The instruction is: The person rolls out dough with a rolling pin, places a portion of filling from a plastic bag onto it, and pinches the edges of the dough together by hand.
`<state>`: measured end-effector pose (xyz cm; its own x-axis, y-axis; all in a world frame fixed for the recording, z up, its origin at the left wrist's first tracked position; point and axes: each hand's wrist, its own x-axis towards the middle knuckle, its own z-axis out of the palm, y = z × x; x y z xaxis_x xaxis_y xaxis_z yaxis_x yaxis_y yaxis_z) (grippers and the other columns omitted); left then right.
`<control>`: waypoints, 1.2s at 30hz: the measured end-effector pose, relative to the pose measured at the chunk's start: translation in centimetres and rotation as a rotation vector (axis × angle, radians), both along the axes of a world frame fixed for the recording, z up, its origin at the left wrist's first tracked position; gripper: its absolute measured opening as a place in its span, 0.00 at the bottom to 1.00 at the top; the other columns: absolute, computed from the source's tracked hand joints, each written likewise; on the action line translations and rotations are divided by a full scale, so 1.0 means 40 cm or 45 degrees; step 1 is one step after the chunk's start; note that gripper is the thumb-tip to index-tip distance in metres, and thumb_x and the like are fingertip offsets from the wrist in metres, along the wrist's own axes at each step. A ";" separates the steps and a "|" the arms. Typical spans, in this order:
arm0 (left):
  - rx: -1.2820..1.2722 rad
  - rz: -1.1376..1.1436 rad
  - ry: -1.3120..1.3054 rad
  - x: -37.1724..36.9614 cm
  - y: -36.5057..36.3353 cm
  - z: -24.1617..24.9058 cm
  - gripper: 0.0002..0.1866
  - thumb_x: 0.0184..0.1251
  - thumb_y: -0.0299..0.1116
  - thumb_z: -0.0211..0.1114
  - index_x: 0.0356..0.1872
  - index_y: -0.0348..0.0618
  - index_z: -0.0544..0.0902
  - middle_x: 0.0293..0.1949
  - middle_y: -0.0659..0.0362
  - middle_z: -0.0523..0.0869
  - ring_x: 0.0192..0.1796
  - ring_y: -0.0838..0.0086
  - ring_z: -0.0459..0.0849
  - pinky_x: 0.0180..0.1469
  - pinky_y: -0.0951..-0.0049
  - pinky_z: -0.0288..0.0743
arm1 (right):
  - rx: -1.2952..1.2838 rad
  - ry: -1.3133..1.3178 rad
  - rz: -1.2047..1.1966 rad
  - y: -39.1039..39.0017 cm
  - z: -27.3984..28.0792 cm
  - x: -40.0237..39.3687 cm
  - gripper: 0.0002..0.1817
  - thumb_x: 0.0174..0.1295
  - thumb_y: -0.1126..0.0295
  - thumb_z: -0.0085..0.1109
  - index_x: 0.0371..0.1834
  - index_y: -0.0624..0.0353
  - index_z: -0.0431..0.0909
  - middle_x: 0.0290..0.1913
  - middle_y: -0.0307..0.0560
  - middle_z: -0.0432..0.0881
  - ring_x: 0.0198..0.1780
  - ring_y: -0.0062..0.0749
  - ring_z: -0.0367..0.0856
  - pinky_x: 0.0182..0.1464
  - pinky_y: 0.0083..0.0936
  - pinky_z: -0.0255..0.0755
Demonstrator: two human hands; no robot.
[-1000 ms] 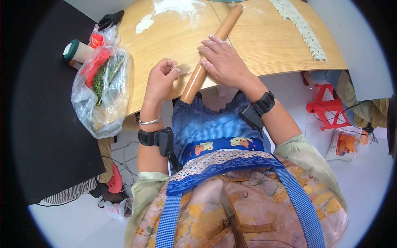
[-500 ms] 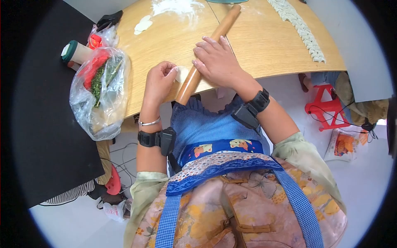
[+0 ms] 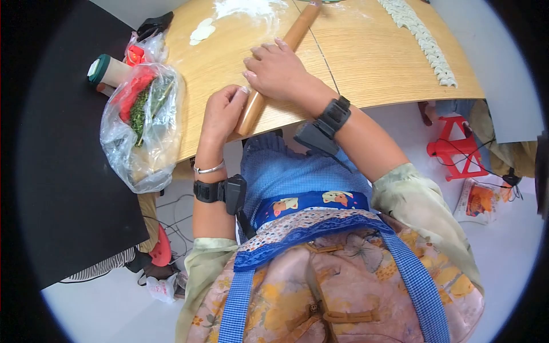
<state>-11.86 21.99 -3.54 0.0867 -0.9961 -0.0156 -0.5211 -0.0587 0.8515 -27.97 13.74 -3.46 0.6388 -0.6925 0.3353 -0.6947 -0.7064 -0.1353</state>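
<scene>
"Where's the rolling pin (image 3: 298,32)?"

"Slantwise on the table (image 3: 377,68), one end by the near edge, the other pointing far and right. The left hand (image 3: 225,113) is curled just left of the pin's near part, thumb drawn in; I can't tell how tightly those fingers close or whether they pinch anything. The right hand (image 3: 277,70) lies palm-down across the pin's middle, fingers laid long over it rather than wrapped around."

"And around them?"

"At left, a lidded cup (image 3: 114,73) and a clear bag (image 3: 137,166) holding greens (image 3: 137,114). Farther off, pale dough rounds (image 3: 202,31), then flour (image 3: 251,7). At right, a row of dumplings (image 3: 421,44), and a red stool (image 3: 454,151) on the floor."

"Anything different?"

"Half a second ago a dough disc showed between left hand and pin; now it's hidden. Pin and right hand have shifted left."
</scene>
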 end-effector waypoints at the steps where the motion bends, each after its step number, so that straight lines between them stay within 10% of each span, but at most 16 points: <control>1: -0.013 -0.027 0.002 -0.002 0.003 -0.002 0.12 0.73 0.34 0.60 0.38 0.32 0.84 0.27 0.66 0.79 0.29 0.84 0.74 0.33 0.80 0.69 | -0.059 -0.060 -0.005 0.007 -0.010 -0.016 0.22 0.74 0.55 0.43 0.56 0.56 0.81 0.58 0.55 0.79 0.67 0.47 0.72 0.76 0.54 0.52; 9: -0.030 -0.063 -0.200 -0.008 0.009 -0.006 0.06 0.64 0.26 0.65 0.37 0.33 0.84 0.28 0.66 0.80 0.31 0.85 0.76 0.34 0.81 0.69 | -0.084 -0.151 -0.025 0.066 -0.042 -0.148 0.27 0.75 0.50 0.41 0.65 0.57 0.75 0.70 0.58 0.71 0.76 0.50 0.60 0.78 0.52 0.48; 20: -0.007 -0.100 0.871 -0.013 0.030 0.008 0.07 0.66 0.25 0.60 0.43 0.37 0.82 0.35 0.66 0.83 0.35 0.88 0.77 0.35 0.83 0.69 | -0.067 -0.164 -0.091 0.107 -0.045 -0.200 0.28 0.75 0.50 0.40 0.70 0.54 0.70 0.75 0.55 0.65 0.79 0.47 0.56 0.78 0.51 0.50; 24: 0.078 -0.185 0.706 -0.019 0.025 0.038 0.09 0.68 0.26 0.59 0.45 0.34 0.82 0.35 0.63 0.84 0.36 0.84 0.78 0.37 0.81 0.72 | -0.064 -0.177 -0.090 0.109 -0.047 -0.200 0.28 0.75 0.50 0.41 0.70 0.54 0.70 0.75 0.55 0.65 0.79 0.47 0.56 0.78 0.52 0.50; 26: 0.013 -0.236 -0.078 -0.023 0.012 0.042 0.12 0.68 0.28 0.58 0.47 0.32 0.82 0.35 0.59 0.85 0.37 0.80 0.80 0.40 0.77 0.75 | -0.063 -0.165 -0.100 0.110 -0.049 -0.199 0.27 0.75 0.51 0.40 0.70 0.54 0.71 0.75 0.55 0.65 0.79 0.47 0.56 0.78 0.52 0.50; 36: -0.028 -0.174 0.077 -0.008 0.000 0.011 0.13 0.62 0.22 0.60 0.47 0.32 0.82 0.34 0.58 0.84 0.37 0.76 0.81 0.44 0.75 0.77 | -0.137 -0.101 -0.046 0.075 -0.039 -0.118 0.27 0.75 0.52 0.41 0.64 0.61 0.75 0.70 0.57 0.71 0.77 0.48 0.60 0.77 0.55 0.48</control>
